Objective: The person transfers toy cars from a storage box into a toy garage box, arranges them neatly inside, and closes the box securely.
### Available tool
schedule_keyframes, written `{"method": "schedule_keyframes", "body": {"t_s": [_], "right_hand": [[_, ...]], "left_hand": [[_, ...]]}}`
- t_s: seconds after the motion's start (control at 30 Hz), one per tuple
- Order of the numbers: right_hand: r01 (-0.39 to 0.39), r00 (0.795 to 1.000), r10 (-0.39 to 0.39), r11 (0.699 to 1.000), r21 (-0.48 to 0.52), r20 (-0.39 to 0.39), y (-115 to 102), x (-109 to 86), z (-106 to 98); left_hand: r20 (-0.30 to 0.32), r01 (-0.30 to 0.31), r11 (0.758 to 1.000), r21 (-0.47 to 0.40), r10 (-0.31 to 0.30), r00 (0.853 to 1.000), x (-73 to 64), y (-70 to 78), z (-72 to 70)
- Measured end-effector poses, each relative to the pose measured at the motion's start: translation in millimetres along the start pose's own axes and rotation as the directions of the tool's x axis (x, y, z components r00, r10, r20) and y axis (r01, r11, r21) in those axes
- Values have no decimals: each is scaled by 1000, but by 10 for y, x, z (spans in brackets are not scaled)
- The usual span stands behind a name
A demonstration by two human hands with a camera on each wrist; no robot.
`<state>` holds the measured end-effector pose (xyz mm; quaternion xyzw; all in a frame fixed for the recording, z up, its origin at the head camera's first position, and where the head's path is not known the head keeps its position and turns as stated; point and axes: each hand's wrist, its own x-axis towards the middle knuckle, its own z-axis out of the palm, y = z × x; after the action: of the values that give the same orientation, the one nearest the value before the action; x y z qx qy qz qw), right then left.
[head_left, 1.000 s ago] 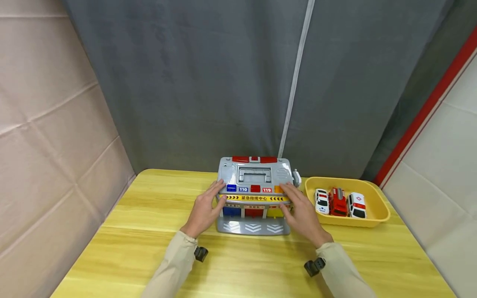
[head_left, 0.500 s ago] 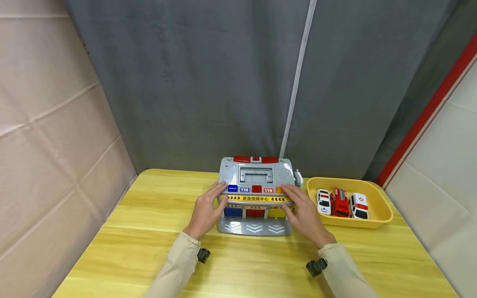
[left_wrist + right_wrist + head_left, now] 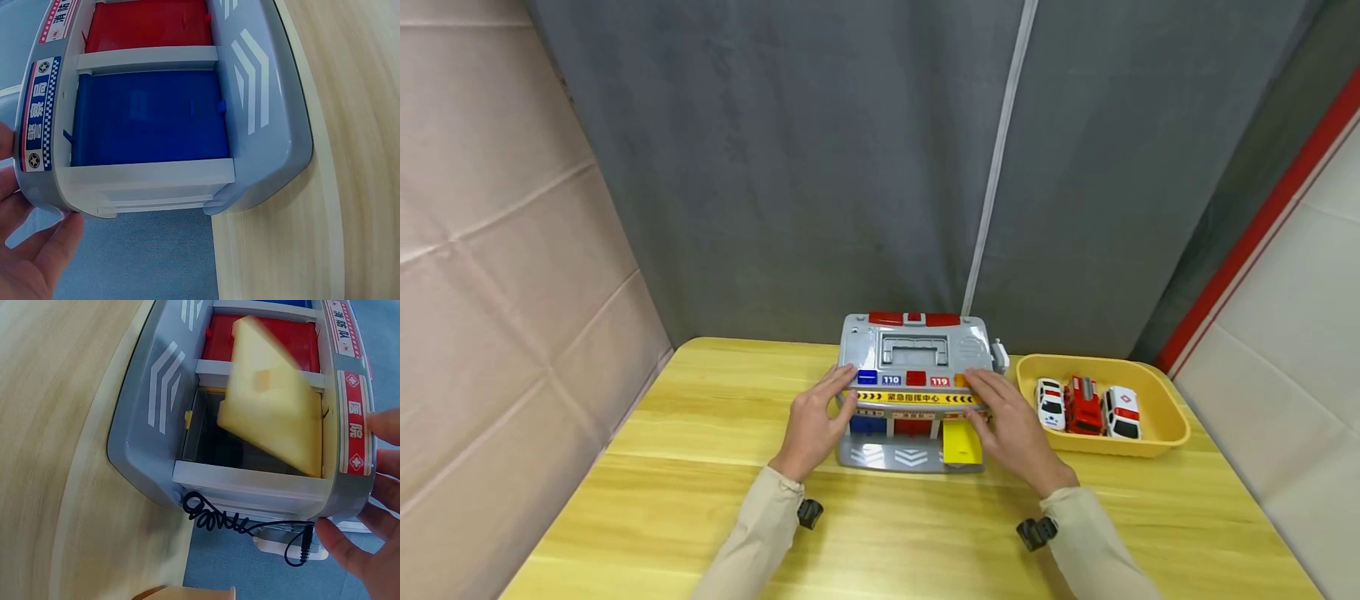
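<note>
A grey toy rescue station (image 3: 865, 350) with a carrying handle stands on the table, its front towards me. My left hand (image 3: 810, 425) grips its left front roof corner, fingers on top and thumb at the front edge. At the right corner, my right hand (image 3: 1017, 433) holds the roof likewise, a fingertip on the orange button (image 3: 960, 380). The yellow door (image 3: 962, 443) is swung outwards; it looks blurred in the right wrist view, with a dark bay behind it. In the left wrist view, the blue door (image 3: 150, 119) and red door (image 3: 150, 25) are closed.
Right of the station stands a yellow bin (image 3: 1161, 417) holding a white police car (image 3: 1050, 404), a red fire truck (image 3: 1083, 406) and a white ambulance (image 3: 1122, 412). A coiled black cord (image 3: 215, 517) hangs at the station's side. A grey curtain (image 3: 820, 167) closes off the back.
The yellow door was closed in both earlier frames and now sticks out over the front ramp. Both hands keep their places on the roof; the view has shifted slightly.
</note>
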<state>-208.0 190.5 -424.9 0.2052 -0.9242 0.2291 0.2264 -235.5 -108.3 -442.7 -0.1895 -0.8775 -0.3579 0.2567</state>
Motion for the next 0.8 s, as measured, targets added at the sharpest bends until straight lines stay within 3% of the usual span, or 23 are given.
{"method": "schedule_keyframes", "body": {"t_s": [0.2, 0.6, 0.8], "right_hand": [[-8, 1000, 8, 1000, 12, -7, 10, -14, 18], [-11, 1000, 12, 999, 36, -15, 22, -15, 26], [10, 999, -9, 999, 32, -31, 40, -2, 20]], "left_hand": [[6, 24, 1000, 14, -24, 1000, 16, 28, -17], [-62, 13, 999, 40, -11, 998, 65, 32, 3], [-63, 27, 999, 46, -24, 998, 77, 36, 0]]}}
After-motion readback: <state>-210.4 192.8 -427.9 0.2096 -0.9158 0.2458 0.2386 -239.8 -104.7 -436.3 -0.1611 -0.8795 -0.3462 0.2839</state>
